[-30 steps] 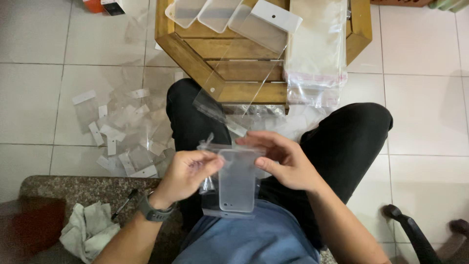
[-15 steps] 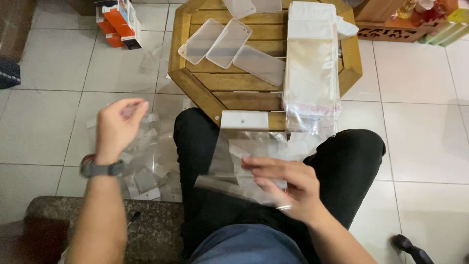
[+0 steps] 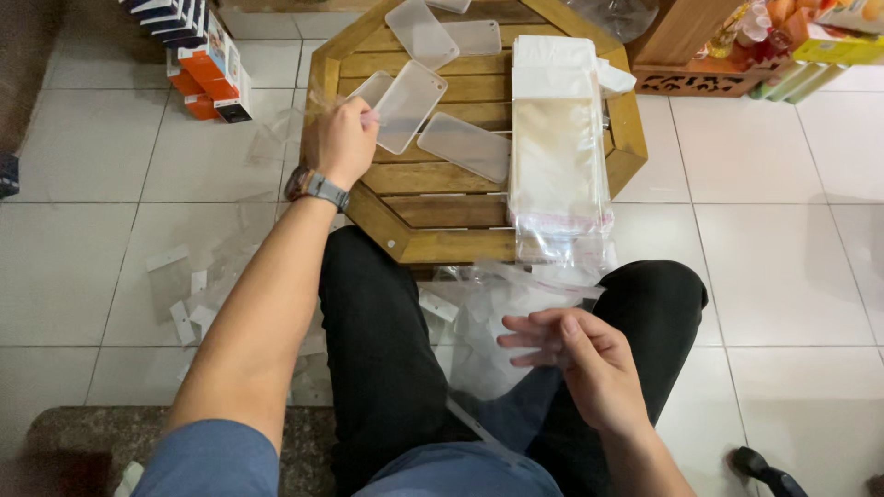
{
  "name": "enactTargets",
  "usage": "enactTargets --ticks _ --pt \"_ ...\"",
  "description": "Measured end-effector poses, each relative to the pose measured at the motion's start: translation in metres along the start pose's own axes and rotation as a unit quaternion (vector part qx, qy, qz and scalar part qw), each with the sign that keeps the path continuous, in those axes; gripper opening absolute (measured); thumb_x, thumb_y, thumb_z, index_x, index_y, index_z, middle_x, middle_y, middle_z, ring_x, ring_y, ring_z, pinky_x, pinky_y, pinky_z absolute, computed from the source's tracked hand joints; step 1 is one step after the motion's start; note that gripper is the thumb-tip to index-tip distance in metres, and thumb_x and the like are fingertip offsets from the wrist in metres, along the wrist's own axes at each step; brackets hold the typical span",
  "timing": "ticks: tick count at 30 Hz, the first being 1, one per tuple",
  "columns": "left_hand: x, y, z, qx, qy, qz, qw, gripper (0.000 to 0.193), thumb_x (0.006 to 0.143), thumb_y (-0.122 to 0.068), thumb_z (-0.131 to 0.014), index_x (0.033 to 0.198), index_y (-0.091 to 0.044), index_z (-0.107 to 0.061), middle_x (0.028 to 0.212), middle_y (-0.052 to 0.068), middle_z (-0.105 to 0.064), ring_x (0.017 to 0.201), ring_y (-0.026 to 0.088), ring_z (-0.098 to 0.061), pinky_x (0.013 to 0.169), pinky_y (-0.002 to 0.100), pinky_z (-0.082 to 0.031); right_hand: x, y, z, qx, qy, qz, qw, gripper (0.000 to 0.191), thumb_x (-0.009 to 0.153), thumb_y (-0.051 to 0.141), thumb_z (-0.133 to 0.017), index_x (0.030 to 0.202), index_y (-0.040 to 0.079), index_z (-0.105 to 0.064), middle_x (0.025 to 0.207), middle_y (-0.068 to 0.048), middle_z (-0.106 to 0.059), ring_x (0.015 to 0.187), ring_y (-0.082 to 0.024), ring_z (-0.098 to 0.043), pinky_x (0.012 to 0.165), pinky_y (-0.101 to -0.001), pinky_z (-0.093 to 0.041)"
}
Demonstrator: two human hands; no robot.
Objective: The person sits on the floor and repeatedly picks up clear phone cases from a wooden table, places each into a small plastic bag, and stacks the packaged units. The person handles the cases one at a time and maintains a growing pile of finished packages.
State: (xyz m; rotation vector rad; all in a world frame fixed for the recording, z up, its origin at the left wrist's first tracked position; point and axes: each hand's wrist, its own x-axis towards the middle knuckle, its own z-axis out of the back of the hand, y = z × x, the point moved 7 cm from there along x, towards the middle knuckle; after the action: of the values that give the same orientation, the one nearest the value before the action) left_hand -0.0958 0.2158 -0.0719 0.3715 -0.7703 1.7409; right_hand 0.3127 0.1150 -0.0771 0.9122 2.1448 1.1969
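My left hand (image 3: pixel 339 140), with a watch on its wrist, reaches over the octagonal wooden table (image 3: pixel 433 244). Its fingers are closed on the edge of a translucent phone case (image 3: pixel 410 103), which lies beside a second one (image 3: pixel 372 87). My right hand (image 3: pixel 580 364) rests on my lap with its fingers stretched along a clear plastic bag (image 3: pixel 502 322), holding it against my black trousers. Whether anything is inside the bag cannot be made out.
More translucent cases (image 3: pixel 465 147) (image 3: pixel 420 32) lie on the table next to a tall stack of clear bags (image 3: pixel 558 156). Orange boxes (image 3: pixel 198 69) stand on the tiled floor at the far left. Plastic scraps (image 3: pixel 184 290) litter the floor by my left leg. A wooden crate (image 3: pixel 700 55) sits at the far right.
A second ago both hands held a bagged case on my lap. My left hand let go, swung out over the floor, then went forward to the cases on the table. The right hand stayed on the bag.
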Motion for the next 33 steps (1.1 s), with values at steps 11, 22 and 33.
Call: enactTargets --ticks 11,22,33 --pt "-0.029 -0.156 0.226 -0.033 -0.005 -0.371 0.928 0.008 0.1 -0.011 -0.075 0.105 -0.009 -0.081 0.07 0.0 -0.064 0.05 0.009 -0.054 0.043 0.025 -0.039 0.025 0.028 -0.024 -0.171 0.014 0.071 0.983 0.041 0.102 0.009 -0.057 0.141 -0.006 -0.055 0.121 -0.024 -0.074 0.118 -0.031 -0.073 0.098 -0.0426 -0.061" --pt "-0.092 -0.254 0.201 -0.044 0.07 -0.551 0.83 0.012 0.095 -0.012 -0.067 0.084 -0.01 -0.071 0.076 -0.001 -0.067 0.057 0.008 -0.065 0.046 0.024 -0.049 0.021 0.011 -0.029 -0.235 0.024 0.039 0.971 0.04 0.111 0.021 -0.052 0.135 -0.008 -0.068 0.119 -0.017 -0.074 0.11 -0.02 -0.066 0.098 -0.0339 -0.053" --pt "-0.116 -0.212 0.134 -0.252 0.433 -0.101 0.86 0.035 0.092 -0.038 -0.069 0.101 -0.005 -0.074 0.083 0.017 -0.076 0.077 0.032 -0.075 0.068 0.044 -0.058 0.032 0.016 -0.041 -0.062 0.022 0.09 0.994 0.043 0.113 0.024 -0.038 0.134 -0.008 -0.057 0.133 -0.025 -0.067 0.125 -0.032 -0.067 0.109 -0.0435 -0.055"
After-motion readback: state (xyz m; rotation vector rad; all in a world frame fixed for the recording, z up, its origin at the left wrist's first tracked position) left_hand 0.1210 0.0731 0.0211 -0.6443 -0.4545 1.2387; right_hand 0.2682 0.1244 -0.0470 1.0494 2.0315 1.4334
